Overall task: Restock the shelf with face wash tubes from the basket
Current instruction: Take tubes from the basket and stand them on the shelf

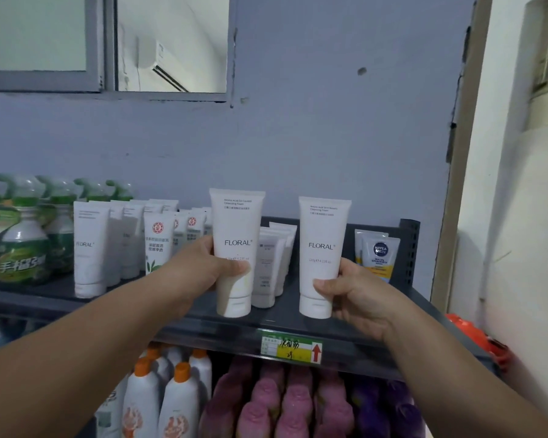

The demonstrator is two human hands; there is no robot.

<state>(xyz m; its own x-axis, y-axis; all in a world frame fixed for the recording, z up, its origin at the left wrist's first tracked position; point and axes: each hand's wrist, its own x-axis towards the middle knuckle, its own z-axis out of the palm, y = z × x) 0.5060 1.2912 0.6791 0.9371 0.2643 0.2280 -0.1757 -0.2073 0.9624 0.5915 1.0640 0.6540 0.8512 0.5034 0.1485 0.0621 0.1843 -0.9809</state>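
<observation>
Face wash tubes in white plastic, printed FLORAL, are held one per hand, both upright with the flip cap down. The left tube is gripped by the left hand: thumb across the front of the lower body, fingers curled round the back. The right tube is gripped by the right hand in the same way, thumb on the front just above the cap. Both caps are level with the front edge of the dark metal shelf; whether they bear on it cannot be told.

Between the hands, behind the held tubes, stands a short file of grey-white tubes. Just beyond the left hand are white tubes with a round red emblem, then a row of matching white FLORAL tubes, then green spray bottles at the far end. Beyond the right hand, against the shelf's end post, stand small white-and-yellow NIVEA MEN tubes.

Below the hands, a green and yellow price label with a red arrow is fixed to the shelf's front rail. On the tier under it:
- white bottles with orange caps, under the left forearm;
- pink bottles, under the gap between the hands;
- purple bottles, under the right forearm.
</observation>
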